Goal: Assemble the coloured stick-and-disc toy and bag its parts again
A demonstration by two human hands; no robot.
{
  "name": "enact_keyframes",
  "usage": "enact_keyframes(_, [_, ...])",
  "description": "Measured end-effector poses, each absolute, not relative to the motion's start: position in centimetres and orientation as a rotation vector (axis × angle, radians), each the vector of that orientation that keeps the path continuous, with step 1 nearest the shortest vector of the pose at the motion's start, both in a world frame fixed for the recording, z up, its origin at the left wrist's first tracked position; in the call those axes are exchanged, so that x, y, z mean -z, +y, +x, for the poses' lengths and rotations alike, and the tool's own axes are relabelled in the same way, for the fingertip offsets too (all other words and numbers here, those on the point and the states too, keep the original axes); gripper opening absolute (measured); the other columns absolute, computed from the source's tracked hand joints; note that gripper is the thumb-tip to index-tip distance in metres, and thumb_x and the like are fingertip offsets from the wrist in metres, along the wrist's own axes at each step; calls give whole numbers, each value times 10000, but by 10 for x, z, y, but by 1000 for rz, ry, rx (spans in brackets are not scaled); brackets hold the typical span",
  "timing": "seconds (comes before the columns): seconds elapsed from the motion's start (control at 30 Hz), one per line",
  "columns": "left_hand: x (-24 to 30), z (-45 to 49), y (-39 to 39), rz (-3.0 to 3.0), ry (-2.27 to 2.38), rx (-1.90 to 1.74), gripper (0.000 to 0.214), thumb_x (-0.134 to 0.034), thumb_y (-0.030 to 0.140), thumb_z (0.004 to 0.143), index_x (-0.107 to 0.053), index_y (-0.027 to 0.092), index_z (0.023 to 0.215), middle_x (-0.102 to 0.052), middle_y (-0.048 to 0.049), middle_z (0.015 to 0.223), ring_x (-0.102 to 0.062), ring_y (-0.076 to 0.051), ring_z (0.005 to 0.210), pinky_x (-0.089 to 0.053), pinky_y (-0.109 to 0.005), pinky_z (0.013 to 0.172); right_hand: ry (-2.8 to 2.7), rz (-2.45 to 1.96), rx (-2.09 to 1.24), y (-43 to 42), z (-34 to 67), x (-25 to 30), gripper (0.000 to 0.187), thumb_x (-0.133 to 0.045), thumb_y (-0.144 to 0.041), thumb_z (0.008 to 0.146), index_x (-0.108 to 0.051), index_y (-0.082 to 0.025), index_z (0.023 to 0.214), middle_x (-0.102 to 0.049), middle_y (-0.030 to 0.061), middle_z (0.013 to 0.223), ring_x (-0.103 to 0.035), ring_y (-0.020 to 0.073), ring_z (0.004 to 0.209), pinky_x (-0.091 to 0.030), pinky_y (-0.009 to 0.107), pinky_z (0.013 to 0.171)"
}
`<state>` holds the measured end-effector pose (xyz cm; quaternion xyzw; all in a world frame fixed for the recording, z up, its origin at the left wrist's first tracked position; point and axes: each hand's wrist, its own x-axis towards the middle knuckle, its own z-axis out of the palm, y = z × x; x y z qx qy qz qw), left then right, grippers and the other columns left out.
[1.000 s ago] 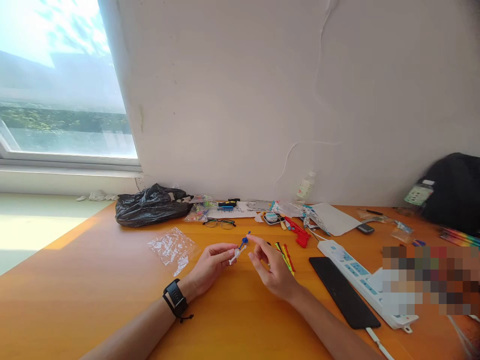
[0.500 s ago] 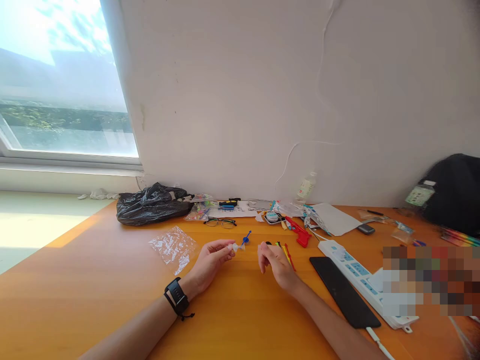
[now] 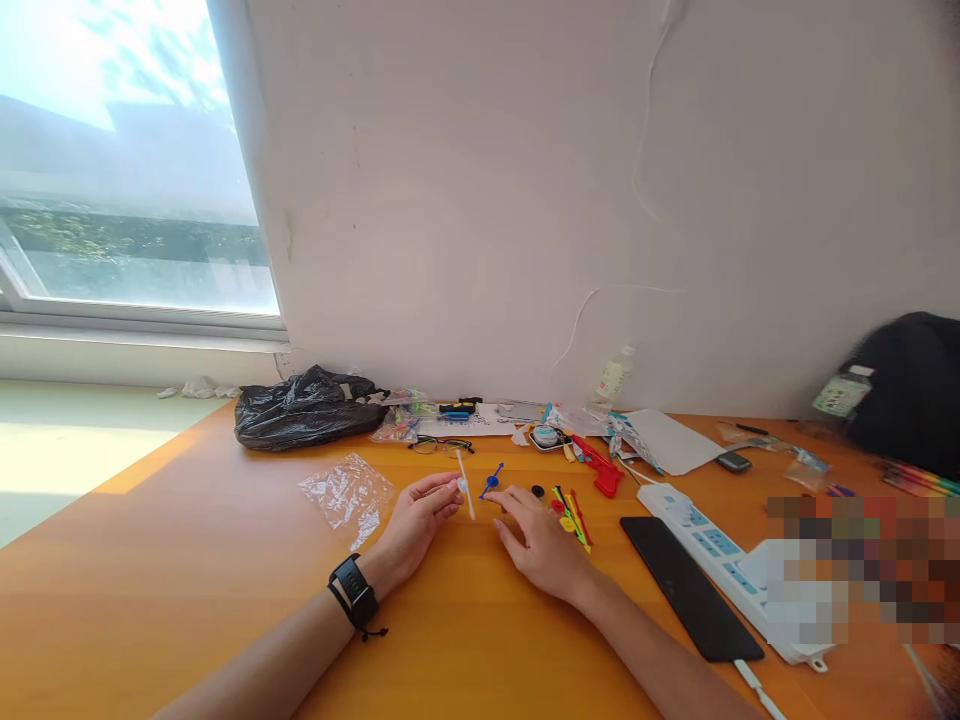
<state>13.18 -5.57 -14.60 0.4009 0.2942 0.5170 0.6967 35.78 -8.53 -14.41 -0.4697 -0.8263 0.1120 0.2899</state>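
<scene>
Left hand (image 3: 420, 520) pinches white stick (image 3: 468, 494); right hand (image 3: 546, 545), thumb apart, fingers (image 3: 514, 502) at blue piece (image 3: 492, 482).

We note a white rod-like piece (image 3: 469, 495) left of a blue piece (image 3: 492, 482); at right, red, yellow and green strips (image 3: 577, 514); farther, a red toy gun (image 3: 603, 472); far left, a black bag (image 3: 304, 415).

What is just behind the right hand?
Just beyond the right hand are a blue piece, a black disc, a red disc, a yellow disc and thin coloured sticks. Whatever the hand covers on the table cannot be seen.
</scene>
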Motion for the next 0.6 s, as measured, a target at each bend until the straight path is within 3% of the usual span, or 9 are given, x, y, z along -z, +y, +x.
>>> enact_keyframes(0.1, [149,131,-53,847,669,-1201,400,-912,356,713,-783,136,1022,-777,-115,953,-708,-203,853,-539,-300,813,-2276,-1318,-189,-86,355,147,484,-509,-216,1003,-538,-329,1473,-578,93,1372,-554,271,1278,-474,449,1085])
enact_keyframes(0.3, [153,131,-49,797,660,-1232,410,-911,338,714,-770,142,1046,-778,-119,996,-714,-204,897,-545,-303,858,-2381,-1339,-115,-82,352,155,508,-507,-271,1020,-491,-334,1524,-392,66,1628,-338,308,1487,-337,541,1220])
enact_keyframes(0.47, [157,131,-46,776,681,-1260,434,-913,329,712,-758,149,1076,-777,-125,1053,-724,-217,945,-547,-326,906,-2358,-1322,-197,-81,356,154,434,-512,-297,1021,-571,-282,1451,-469,72,1589,-384,276,1475,-348,492,1227])
enact_keyframes(0.6, [159,132,-46,759,697,-1263,330,-875,302,743,-755,157,1014,-777,-113,1041,-729,-218,953,-548,-340,940,-2317,-1348,-274,-80,359,154,402,-530,-319,1011,-611,-245,1398,-478,92,1586,-405,268,1482,-346,475,1235])
